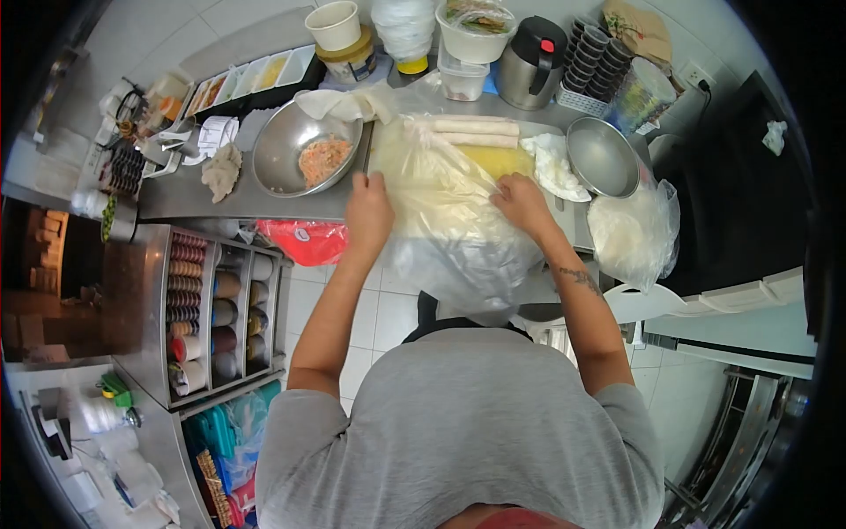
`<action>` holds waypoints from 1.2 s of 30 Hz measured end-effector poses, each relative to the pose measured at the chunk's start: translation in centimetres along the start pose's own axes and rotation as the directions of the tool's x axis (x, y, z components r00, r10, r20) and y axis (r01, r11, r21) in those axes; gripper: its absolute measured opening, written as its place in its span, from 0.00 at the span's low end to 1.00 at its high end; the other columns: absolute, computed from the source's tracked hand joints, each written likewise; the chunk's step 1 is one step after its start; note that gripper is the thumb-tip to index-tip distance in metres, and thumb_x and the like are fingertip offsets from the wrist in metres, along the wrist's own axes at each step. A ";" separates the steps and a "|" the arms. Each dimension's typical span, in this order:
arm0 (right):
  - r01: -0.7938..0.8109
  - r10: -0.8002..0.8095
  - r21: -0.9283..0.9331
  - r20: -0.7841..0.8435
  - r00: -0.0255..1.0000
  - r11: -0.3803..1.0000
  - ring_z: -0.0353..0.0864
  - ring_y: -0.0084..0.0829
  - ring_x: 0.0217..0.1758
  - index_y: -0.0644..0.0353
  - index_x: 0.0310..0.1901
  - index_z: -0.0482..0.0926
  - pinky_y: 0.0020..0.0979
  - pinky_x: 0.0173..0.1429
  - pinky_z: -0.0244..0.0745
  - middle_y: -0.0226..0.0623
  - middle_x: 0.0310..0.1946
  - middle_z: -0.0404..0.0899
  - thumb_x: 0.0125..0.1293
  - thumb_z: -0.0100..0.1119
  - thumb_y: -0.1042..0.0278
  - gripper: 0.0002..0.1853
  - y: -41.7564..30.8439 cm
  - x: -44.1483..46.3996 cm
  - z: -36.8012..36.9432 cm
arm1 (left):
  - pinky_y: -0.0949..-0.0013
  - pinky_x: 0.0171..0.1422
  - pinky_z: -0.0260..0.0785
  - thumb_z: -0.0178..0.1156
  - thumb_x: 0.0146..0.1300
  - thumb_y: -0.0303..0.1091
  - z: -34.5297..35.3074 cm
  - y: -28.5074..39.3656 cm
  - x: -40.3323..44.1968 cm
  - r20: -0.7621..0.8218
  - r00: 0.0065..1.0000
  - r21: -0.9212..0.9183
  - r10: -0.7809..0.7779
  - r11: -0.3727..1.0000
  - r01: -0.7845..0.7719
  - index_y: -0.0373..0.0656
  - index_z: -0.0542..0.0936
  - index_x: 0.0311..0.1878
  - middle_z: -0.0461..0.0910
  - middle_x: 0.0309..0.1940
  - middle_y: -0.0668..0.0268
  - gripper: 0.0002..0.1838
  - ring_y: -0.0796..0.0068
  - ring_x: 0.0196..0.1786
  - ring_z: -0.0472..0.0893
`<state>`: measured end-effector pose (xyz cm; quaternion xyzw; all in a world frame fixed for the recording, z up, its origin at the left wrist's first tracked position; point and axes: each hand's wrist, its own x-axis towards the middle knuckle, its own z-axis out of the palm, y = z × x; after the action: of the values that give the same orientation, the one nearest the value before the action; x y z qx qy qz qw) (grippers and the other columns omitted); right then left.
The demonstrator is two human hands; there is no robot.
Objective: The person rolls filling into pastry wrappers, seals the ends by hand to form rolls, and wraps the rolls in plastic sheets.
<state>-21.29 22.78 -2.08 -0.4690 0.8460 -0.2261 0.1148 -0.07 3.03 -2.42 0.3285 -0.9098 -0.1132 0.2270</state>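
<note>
Both my hands are at a large clear plastic bag (441, 207) that drapes over the counter's front edge. My left hand (370, 198) is closed on its left side, near the metal bowl. My right hand (520, 198) pinches its right side. Behind the plastic lie pale rolls (476, 131) side by side, and a yellow sheet or block (498, 160) shows in front of them. A steel bowl (269, 159) on the left holds an orange-pink chopped mixture (324, 160). White crumpled material (553, 166) sits right of the rolls.
An empty metal bowl (603, 157) and a bag of pale rounds (630, 231) stand at the right. Behind are a thermos (527, 70), white tubs (476, 33) and a black ingredient tray (256, 84). A crumpled cloth (222, 171) lies at the left.
</note>
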 end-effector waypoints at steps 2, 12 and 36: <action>-0.049 0.063 0.269 -0.045 0.997 0.962 0.76 0.44 0.45 0.61 0.53 0.76 0.40 0.51 0.72 0.45 0.36 0.77 0.59 0.66 0.63 0.21 -0.2 -1.0 -0.7 | 0.48 0.38 0.71 0.55 0.55 0.21 -4.2 2.2 2.9 -0.220 0.969 0.008 0.115 0.993 -0.116 0.38 0.74 0.43 0.72 0.39 0.52 0.11 0.45 0.38 0.78; 0.307 -0.327 -0.127 -0.522 0.788 0.943 0.67 0.48 0.61 0.54 0.55 0.76 0.47 0.64 0.61 0.44 0.56 0.71 0.59 0.66 0.59 0.23 -4.0 -5.2 -0.7 | 0.53 0.38 0.73 0.55 0.55 0.24 -2.5 7.2 17.6 -0.273 0.794 0.155 0.542 0.840 -0.520 0.43 0.77 0.45 0.74 0.36 0.55 0.13 0.51 0.37 0.80; 0.087 -0.142 -0.146 -0.428 0.892 0.985 0.69 0.48 0.59 0.62 0.60 0.73 0.44 0.64 0.63 0.50 0.57 0.71 0.61 0.61 0.63 0.26 3.1 -0.9 1.8 | 0.50 0.53 0.69 0.55 0.59 0.23 4.4 -2.0 5.8 0.045 0.966 -0.065 0.254 0.966 -0.250 0.38 0.75 0.51 0.73 0.50 0.53 0.15 0.46 0.50 0.75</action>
<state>-22.38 24.48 -5.25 -0.4615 0.8333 -0.2794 -0.1206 -5.03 -2.01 -5.01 0.2003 -0.9462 -0.1186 0.2248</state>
